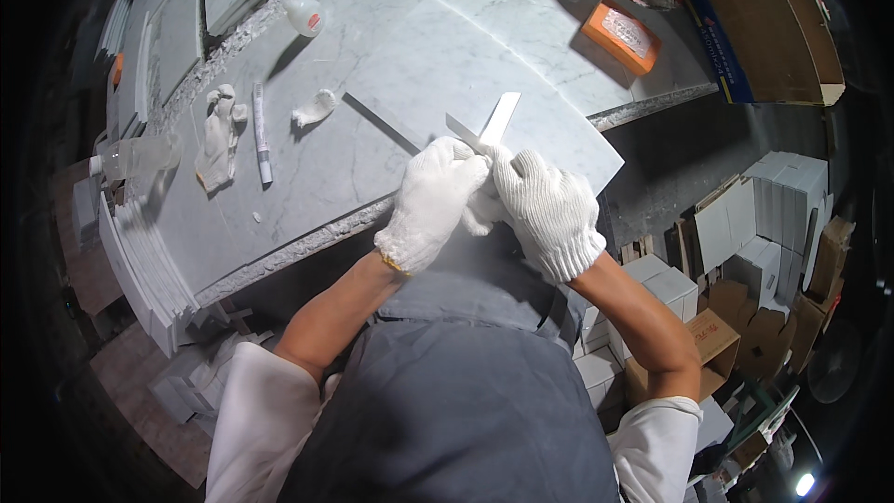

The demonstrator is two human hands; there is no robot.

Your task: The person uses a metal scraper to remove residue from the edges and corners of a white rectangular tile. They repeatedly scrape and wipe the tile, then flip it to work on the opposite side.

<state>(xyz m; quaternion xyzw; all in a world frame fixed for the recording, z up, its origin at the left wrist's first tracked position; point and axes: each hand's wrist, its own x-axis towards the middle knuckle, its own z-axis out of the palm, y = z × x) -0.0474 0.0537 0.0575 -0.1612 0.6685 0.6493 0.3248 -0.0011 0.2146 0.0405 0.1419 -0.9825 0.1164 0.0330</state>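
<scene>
Holding a white strip [502, 117], right hand [551, 210]; red-marked bottle [303, 17] beyond.

Room lies between bottle [304, 17] and orange box [622, 35]; a grey strip [380, 121] obstructs beyond the left hand [426, 197].

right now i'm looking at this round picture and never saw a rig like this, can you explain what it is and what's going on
There is no robot here: it is one person's work, seen from a fisheye camera on their head looking down, so straight edges bend near the rim.

The left hand and right hand wear white knitted gloves and meet in front of the body. From their grip stick out two short flat strips, a white strip and a grey strip; which hand grips which is hidden.

On the pale marbled worktop lie a spare glove, a pen-shaped marker, a bottle and an orange box.
</scene>
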